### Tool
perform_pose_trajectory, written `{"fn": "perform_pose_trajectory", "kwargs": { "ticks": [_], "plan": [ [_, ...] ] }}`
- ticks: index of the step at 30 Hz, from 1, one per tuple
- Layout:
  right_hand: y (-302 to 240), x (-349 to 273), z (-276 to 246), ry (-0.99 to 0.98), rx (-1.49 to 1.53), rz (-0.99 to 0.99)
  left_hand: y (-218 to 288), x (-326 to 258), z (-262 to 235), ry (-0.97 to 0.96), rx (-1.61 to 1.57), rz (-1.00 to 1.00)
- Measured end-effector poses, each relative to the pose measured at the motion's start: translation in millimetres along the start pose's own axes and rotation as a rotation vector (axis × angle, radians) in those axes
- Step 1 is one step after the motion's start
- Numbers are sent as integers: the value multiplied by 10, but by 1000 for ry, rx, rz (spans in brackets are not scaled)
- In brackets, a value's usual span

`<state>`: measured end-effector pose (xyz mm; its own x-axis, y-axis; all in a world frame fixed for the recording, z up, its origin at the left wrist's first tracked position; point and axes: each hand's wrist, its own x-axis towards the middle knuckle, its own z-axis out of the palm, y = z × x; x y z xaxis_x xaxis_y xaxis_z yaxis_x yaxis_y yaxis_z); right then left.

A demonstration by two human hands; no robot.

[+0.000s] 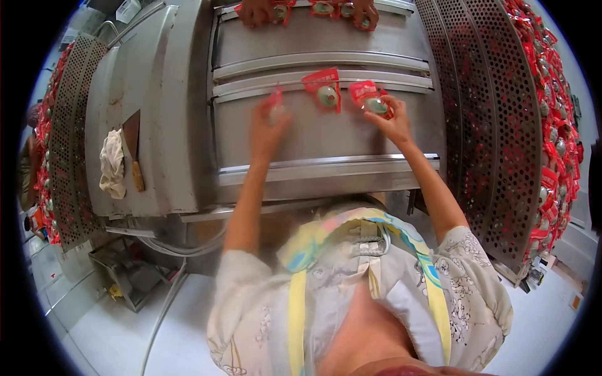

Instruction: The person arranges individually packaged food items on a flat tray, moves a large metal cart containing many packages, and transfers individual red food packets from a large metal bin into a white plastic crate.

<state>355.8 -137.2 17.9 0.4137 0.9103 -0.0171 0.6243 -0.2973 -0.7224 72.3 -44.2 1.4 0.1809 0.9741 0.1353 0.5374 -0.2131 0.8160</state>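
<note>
My left hand (268, 128) is shut on a small red pouch with a pale egg inside (275, 106), blurred, over the steel machine bed (326, 135). A little to the right my right hand (392, 123) grips a second red egg pouch (372, 98) by its lower edge. Between the two hands a third red pouch (325, 88) lies flat on the steel, near a raised rail. At the far end another person's hands (256, 11) handle more red pouches (323, 8).
Perforated steel trays (483, 125) heaped with red pouches (552, 113) flank the machine on the right, with another tray (66, 144) on the left. A white cloth (113, 164) and a scraper with a wooden handle (133, 153) lie on the left ledge. Hoses hang below.
</note>
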Motion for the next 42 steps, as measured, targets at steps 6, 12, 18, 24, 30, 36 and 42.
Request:
{"fn": "perform_pose_trajectory", "kwargs": {
  "ticks": [6, 12, 18, 24, 30, 36, 42],
  "plan": [
    [-306, 263, 244, -290, 828, 245, 31, 259, 496, -503, -992, -542],
    [-369, 389, 286, -706, 1041, 445, 319, 230, 589, -572, -1101, -194],
    [-578, 260, -705, -735, 748, 244, 1047, 74, 578, -641, -1520, -330],
    [-1061, 321, -2552, -562, 297, 28, 2306, 331, 909, -740, -1630, -92],
    [-477, -147, -4550, 210, -174, -115, 3945, 486, 1611, -935, -959, 252],
    [878, -318, -6033, 594, -452, -11, 5694, 167, 2720, -852, -431, 634],
    [1770, -365, -6363, 478, -535, 228, 6353, 23, 3949, -465, 151, 1009]
  ]
}}
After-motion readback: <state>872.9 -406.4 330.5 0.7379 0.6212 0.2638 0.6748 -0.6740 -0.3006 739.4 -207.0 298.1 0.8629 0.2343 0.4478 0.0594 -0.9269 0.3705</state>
